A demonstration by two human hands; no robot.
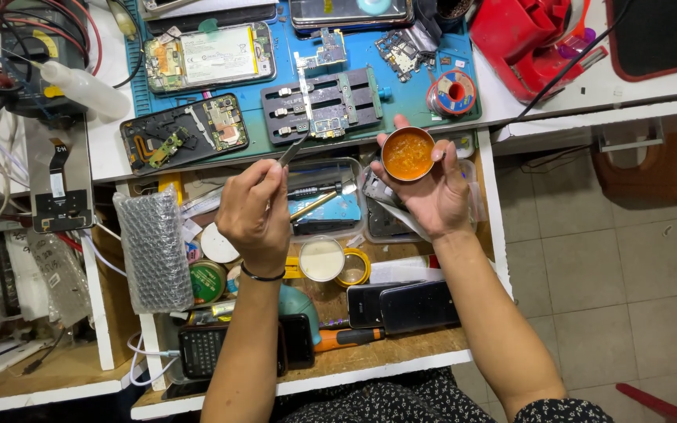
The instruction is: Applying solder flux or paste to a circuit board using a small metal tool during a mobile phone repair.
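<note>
Two hands are working over an open drawer, below a blue mat. Nearest the person, phones (413,304) and an orange-handled screwdriver (354,338) are lying at the drawer's front edge, apart from both hands.

Left hand (254,213) is closing in a pinch grip on tweezers (293,149), thumb and forefinger pressing the mid-shank, tips pointing up toward the board holder (324,104). Tweezers are appearing thin, stiff and light; holding at mid-shank is probably giving the best tip control, and squeezing harder would likely spring the tips.

Right hand (431,192) is cupping a small round tin (407,154), fingertips gripping its rim and wall from below, mouth facing up and level. Tin is sitting just right of the tweezer tips, near the mat's (370,59) lower edge. Its orange contents are looking like soft paste, likely sticky; the tin is judged light and rigid, with a smooth wall that may slip. Gripping by the wall is keeping fingers clear of the paste.

Farther off, opened phones (209,56) and a solder spool (451,92) are resting on the mat.
</note>
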